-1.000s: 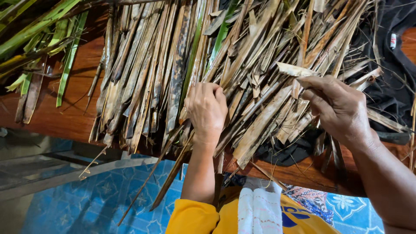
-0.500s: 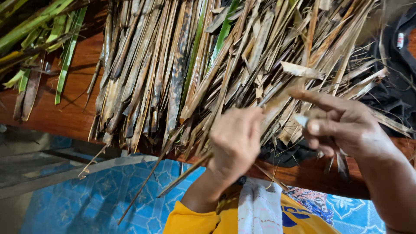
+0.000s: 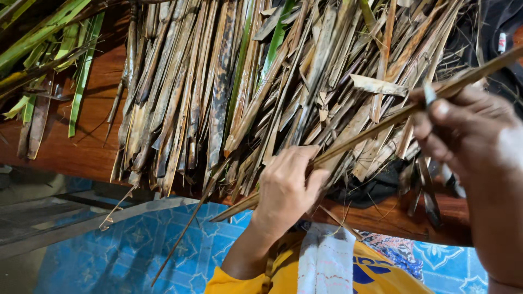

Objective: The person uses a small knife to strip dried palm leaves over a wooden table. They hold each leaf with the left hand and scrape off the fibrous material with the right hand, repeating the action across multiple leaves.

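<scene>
Running slantwise across the middle of the view, one long dry leaf strip (image 3: 370, 128) is held by both hands: its lower end sits near the bench edge at centre, its upper end rises past the top right. Left hand (image 3: 286, 188): fingers curled shut round the lower part of the strip, knuckles toward the camera, thumb side against the strip; a short length of it pokes out below the fist, down and to the left. Right hand (image 3: 463, 128): close to the lens and blurred, fingers closed on the upper part of the same strip, with the strip passing over the fingertips and on out of frame; a small pale object shows between thumb and forefinger, too blurred to identify. Count: one strip in hand, two hands on it, well apart along its length. Behind and under the strip lies a heap of dried leaf strips (image 3: 229, 92), brown and tan, too many and too overlapped to count, hanging over the front edge of a reddish wooden bench (image 3: 92, 147). At far left, a smaller bunch of green leaves (image 3: 49, 49), several blades, number uncertain. One thin stick (image 3: 188, 223) hangs from the heap down over the blue patterned floor (image 3: 136, 250). Yellow garment (image 3: 376, 275) and a white cloth (image 3: 326, 261) at bottom centre. Dark cloth (image 3: 376, 185) lies under the heap at right.
</scene>
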